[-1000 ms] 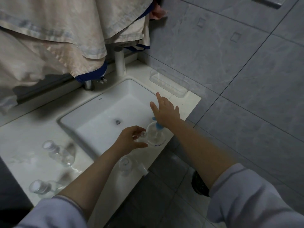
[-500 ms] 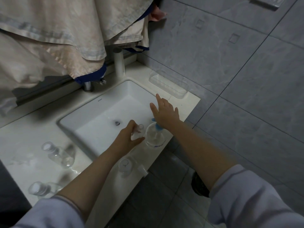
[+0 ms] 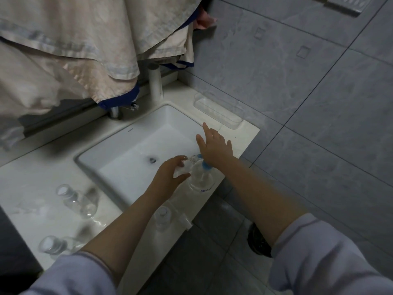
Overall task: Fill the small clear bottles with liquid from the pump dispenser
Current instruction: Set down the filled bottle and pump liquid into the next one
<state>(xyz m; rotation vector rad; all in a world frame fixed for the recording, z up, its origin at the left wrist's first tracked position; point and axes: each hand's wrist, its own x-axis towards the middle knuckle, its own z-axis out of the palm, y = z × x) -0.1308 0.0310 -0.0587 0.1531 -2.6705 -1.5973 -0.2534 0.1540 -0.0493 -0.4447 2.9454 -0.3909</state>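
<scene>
Hands meet near the middle of the frame, at the front right edge of a white rectangular sink (image 3: 136, 150) set in a pale stone counter (image 3: 32, 188). The left hand (image 3: 170, 175) grasps a small clear bottle (image 3: 185, 167) between thumb and curled fingers; the bottle is tilted, its open neck pointing to the right, just beside the blue spout of the pump dispenser (image 3: 202, 177) — a round clear container with a blue pump top, standing on the counter rim right of the sink. The right hand (image 3: 214, 145) lies on top of the pump with its fingers straight and spread, pressing with the palm; the pump head itself is mostly hidden under it.

Lower in the frame, at the front edge of the counter, another small clear bottle with a white cap (image 3: 162, 218) stands just right of the left forearm. Two more capped clear bottles are at the lower left of the frame: one (image 3: 74, 201) near the sink's left corner, one (image 3: 55, 245) close to the left sleeve — whether they hold liquid, I cannot tell.

At the upper left, beige cloth (image 3: 74, 50) hangs over the chrome faucet (image 3: 116, 111). A clear plastic tray (image 3: 217, 111) sits on the counter against the grey tiled wall (image 3: 297, 92).
</scene>
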